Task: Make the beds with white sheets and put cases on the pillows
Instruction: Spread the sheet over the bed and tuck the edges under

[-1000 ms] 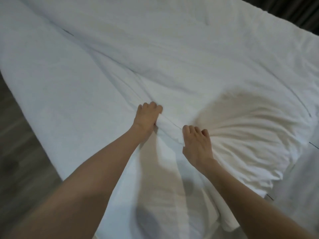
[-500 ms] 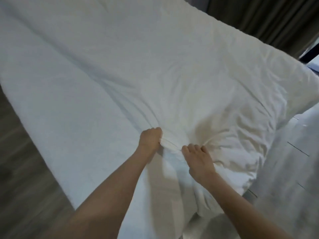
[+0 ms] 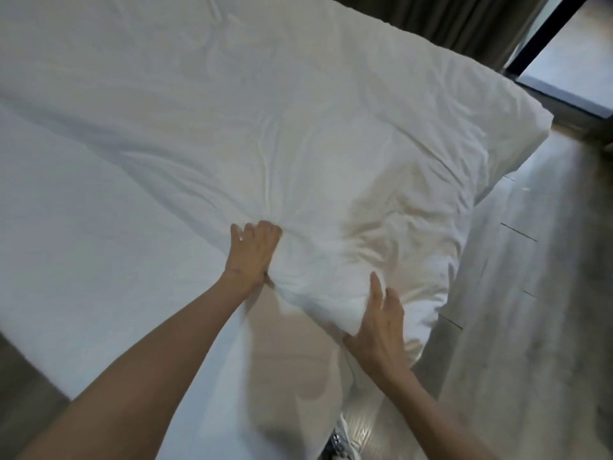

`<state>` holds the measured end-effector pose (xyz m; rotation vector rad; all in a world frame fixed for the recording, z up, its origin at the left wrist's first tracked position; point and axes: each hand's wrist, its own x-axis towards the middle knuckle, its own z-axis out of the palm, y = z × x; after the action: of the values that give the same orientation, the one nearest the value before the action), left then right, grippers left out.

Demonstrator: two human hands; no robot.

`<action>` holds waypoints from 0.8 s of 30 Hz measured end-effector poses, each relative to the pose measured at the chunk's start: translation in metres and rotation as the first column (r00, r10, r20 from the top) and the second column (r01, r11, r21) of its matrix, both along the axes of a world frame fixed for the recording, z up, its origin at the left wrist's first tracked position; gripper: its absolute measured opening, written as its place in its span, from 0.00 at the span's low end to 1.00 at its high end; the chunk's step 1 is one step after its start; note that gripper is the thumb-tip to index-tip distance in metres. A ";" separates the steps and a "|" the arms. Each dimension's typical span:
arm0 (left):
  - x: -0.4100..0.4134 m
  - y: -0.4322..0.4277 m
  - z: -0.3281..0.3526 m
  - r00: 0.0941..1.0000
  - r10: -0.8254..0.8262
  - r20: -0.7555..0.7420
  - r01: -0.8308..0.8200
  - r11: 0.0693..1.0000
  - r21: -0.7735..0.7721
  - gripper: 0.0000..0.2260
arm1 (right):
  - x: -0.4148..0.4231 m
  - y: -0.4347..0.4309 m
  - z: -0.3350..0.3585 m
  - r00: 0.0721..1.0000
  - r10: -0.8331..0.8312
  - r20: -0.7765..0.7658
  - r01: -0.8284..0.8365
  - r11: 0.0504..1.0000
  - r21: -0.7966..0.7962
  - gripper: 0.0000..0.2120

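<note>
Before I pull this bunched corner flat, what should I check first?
1. Left hand holding the bunch: ok, fingertips dig into the folds.
2. Right hand gripping: not ok, its fingers lie straight against the bunch.
3. Sheet flat on the left side: ok.
4. Sheet smooth around the hands: not ok, heavily creased.
5. Sheet's right edge off the floor: cannot tell.
</note>
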<state>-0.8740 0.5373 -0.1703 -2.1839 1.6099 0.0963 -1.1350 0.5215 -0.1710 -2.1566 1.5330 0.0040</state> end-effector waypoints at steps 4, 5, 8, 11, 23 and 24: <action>0.009 -0.019 0.011 0.986 -0.044 -0.158 0.039 0.999 -0.030 0.17 | -0.001 -0.017 0.011 0.993 0.028 -0.116 -0.024 0.999 0.036 0.33; 0.010 -0.022 0.018 0.983 -0.065 -0.170 0.057 0.997 -0.048 0.16 | -0.002 -0.024 0.018 0.987 0.060 -0.151 -0.065 0.997 -0.029 0.26; 0.016 -0.018 0.047 0.979 -0.071 -0.192 0.045 0.990 -0.137 0.15 | -0.008 -0.038 0.048 0.980 0.076 -0.183 -0.124 0.955 -0.270 0.14; 0.025 -0.001 0.092 0.973 -0.095 -0.208 0.008 0.922 -0.386 0.12 | -0.019 -0.042 0.092 0.993 0.071 -0.095 -0.111 0.835 -0.540 0.14; -0.010 0.076 0.055 0.987 0.085 -0.138 -0.081 0.996 0.034 0.26 | -0.019 0.016 0.049 0.953 0.196 -0.229 -0.172 0.977 0.124 0.21; -0.016 0.073 0.057 0.985 0.045 -0.164 -0.058 0.996 -0.073 0.24 | -0.017 0.009 0.055 0.966 0.157 -0.206 -0.144 0.986 0.078 0.20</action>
<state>-0.8905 0.6098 -0.1130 -2.3299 1.6692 0.2362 -1.1518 0.5308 -0.1159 -2.2768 1.4544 0.3383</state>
